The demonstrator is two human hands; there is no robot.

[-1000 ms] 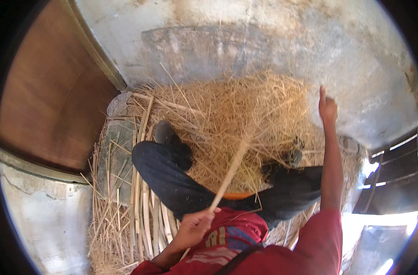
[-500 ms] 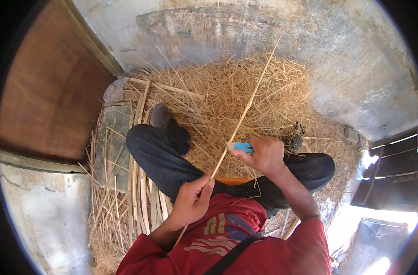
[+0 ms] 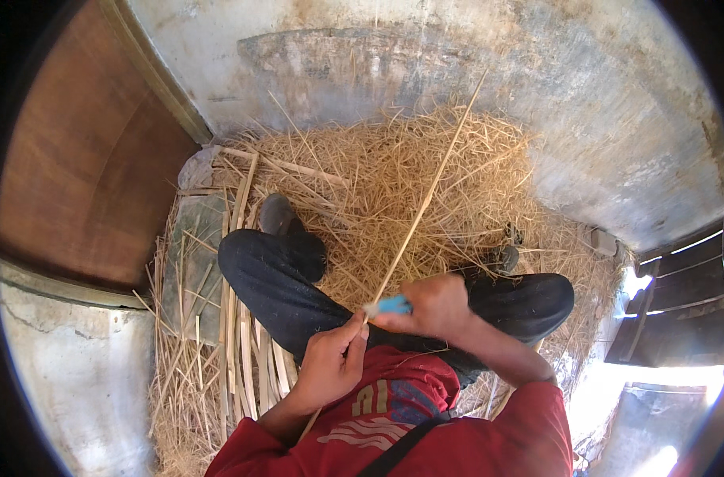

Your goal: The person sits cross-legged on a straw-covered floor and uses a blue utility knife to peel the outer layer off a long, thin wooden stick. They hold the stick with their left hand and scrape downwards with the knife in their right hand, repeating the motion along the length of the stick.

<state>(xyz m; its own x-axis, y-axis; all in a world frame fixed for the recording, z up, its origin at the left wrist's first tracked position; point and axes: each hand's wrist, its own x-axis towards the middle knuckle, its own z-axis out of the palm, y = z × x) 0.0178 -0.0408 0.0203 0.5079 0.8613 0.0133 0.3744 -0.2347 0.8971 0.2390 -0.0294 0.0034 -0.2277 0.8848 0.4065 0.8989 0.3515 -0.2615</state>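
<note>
A long thin bamboo strip (image 3: 425,199) slants from my lap up toward the grey wall. My left hand (image 3: 330,367) grips its lower part just below my knees. My right hand (image 3: 427,306) is closed on a small tool with a blue handle (image 3: 390,305), held against the strip right above my left hand. I sit with legs in dark trousers (image 3: 276,278) apart, over a heap of straw-coloured shavings (image 3: 394,183).
Flat split bamboo strips (image 3: 243,342) lie on the floor at my left, over a grey slab (image 3: 193,254). A brown wooden door (image 3: 84,183) stands at the left. A grey concrete wall (image 3: 457,56) closes the far side. A small block (image 3: 602,241) lies at right.
My right hand came down from reaching up at the right and now holds the blue-handled tool on the strip. The strip's far end has swung up toward the wall.
</note>
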